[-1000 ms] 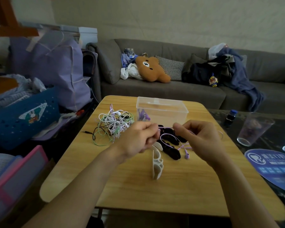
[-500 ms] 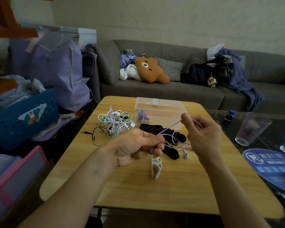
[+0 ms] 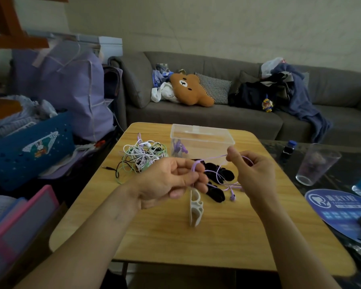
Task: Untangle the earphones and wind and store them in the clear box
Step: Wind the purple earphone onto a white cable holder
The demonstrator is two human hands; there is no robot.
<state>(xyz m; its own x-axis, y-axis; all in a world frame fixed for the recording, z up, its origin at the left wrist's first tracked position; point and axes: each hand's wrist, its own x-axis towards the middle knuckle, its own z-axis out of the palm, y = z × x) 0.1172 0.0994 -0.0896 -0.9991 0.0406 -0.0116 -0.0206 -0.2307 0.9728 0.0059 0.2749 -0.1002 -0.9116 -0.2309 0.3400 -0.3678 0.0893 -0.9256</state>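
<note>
A thin purple earphone cord (image 3: 218, 172) hangs looped above black winders; a tangled white-green-black earphone heap (image 3: 143, 156) lies left of the clear plastic box (image 3: 202, 140).

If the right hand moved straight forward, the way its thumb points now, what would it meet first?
Probably the clear box. The right hand holds the purple cord just in front of the box's near right corner, thumb aimed up and away. Depth is unclear, so it might pass over the rim.
</note>
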